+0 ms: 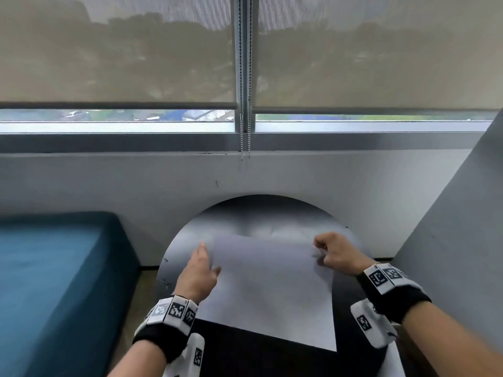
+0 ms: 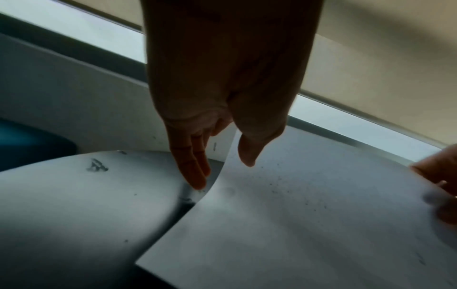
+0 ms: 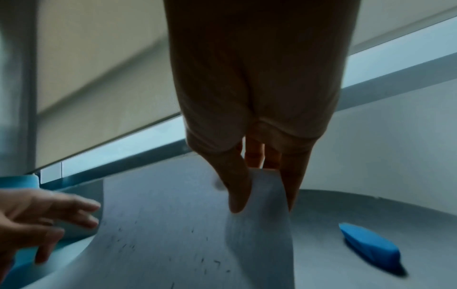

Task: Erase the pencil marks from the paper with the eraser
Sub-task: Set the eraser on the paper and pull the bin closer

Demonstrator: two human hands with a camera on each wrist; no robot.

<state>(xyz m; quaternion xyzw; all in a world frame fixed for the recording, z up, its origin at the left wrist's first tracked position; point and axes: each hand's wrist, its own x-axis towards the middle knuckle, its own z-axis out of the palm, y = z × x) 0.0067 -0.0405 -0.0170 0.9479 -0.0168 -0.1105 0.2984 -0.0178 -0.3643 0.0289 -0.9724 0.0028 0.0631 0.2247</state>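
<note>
A person seated at a round grey table (image 1: 187,235) by a window is lifting a sheet of white paper (image 1: 272,289) by its far edge, the near edge trailing toward their lap. The left hand (image 1: 200,273) is working at the paper's left side with fingers (image 2: 195,172) long and nearly straight; the thumb is lying over the raised edge and the fingers appear to be behind it, though whether they are truly pinching it cannot be told. The right hand (image 1: 336,254) is holding the far right corner, thumb on top and fingers curled beneath, bowing the sheet upward. Dark crumbs and specks are lying scattered over the paper's face, and a few short pencil strokes are showing faintly near its lower part, so the rubbing looks largely done but perhaps not complete. The blue eraser (image 3: 369,245) is lying on the table just to the right of the sheet, in nobody's grasp. Judging by the tilt, the crumbs are about to be tipped off; any leftover strokes would call for the eraser again. Beyond the table a pale wall (image 1: 109,180) is rising to a shaded window (image 1: 117,55).
</note>
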